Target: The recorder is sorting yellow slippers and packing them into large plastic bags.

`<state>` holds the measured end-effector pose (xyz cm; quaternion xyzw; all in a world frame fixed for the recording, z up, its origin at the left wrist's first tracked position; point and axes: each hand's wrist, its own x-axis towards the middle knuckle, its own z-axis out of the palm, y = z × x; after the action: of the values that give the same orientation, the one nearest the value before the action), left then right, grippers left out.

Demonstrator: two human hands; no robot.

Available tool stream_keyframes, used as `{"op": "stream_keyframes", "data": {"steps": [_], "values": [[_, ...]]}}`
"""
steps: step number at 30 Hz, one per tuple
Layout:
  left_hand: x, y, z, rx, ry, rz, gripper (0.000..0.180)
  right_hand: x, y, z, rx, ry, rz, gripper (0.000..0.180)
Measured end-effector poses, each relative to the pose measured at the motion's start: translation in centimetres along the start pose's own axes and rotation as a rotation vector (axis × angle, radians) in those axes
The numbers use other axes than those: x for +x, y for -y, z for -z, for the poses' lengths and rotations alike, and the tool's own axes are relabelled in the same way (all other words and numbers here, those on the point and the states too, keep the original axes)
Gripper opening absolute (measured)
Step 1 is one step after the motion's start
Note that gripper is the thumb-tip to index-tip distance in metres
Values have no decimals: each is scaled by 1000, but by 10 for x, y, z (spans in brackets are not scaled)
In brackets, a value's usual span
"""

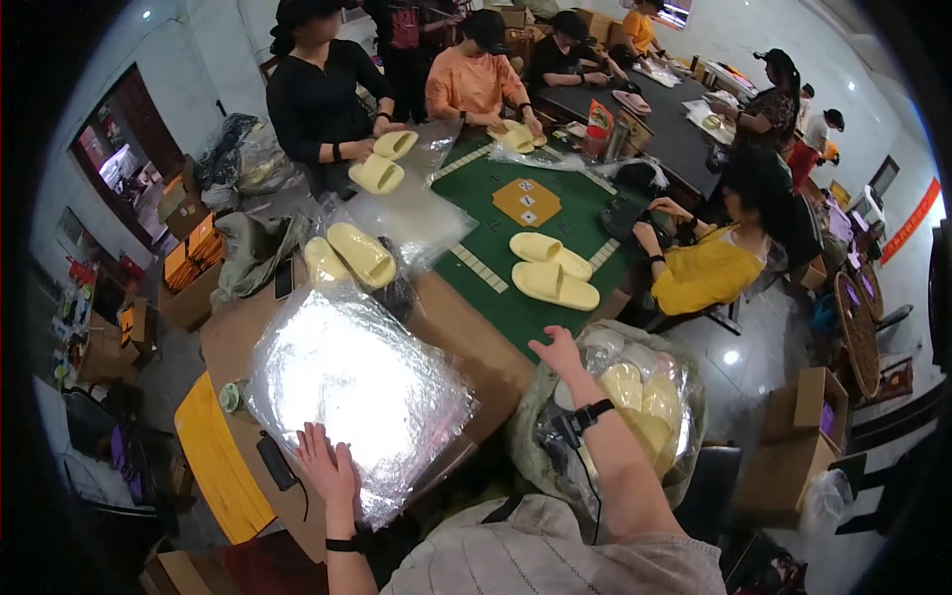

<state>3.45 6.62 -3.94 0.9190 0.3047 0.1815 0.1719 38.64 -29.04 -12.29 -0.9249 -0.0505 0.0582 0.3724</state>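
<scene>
My left hand [327,464] lies with its fingers stretched on a stack of shiny clear plastic bags [347,382]. My right hand [558,352] reaches forward with its fingers apart and nothing between them. Just beyond it, a pair of pale yellow slippers [555,286] rests on the green mat [481,213]. Below my right forearm stands a large plastic sack [531,426] full of slippers, some yellow and wrapped in clear film. Another yellow pair [362,255] sits behind the bag stack, at its far edge.
Brown cardboard [466,327] covers the near tabletop. A black corded device [276,462] lies by my left hand. Across the table, a person in black [322,99] holds yellow slippers. A person in orange [471,84] handles another pair. At right sits a person in yellow [709,273].
</scene>
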Motion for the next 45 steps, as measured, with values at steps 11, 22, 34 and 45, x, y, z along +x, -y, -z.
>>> {"op": "stream_keyframes", "data": {"steps": [11, 22, 34, 45], "values": [[-9, 1, 11, 57, -11, 14, 52, 122, -17, -65, 109, -55, -165, 88], [0, -6, 8, 30, -6, -11, 53, 152, -56, -87, 160, -62, -102, 54], [-5, -4, 7, 11, 3, 4, 55, 59, 25, -46, 486, -115, -99, 42], [4, -5, 2, -38, -49, 4, 59, -103, 258, 87, 1113, 299, 93, 12]]}}
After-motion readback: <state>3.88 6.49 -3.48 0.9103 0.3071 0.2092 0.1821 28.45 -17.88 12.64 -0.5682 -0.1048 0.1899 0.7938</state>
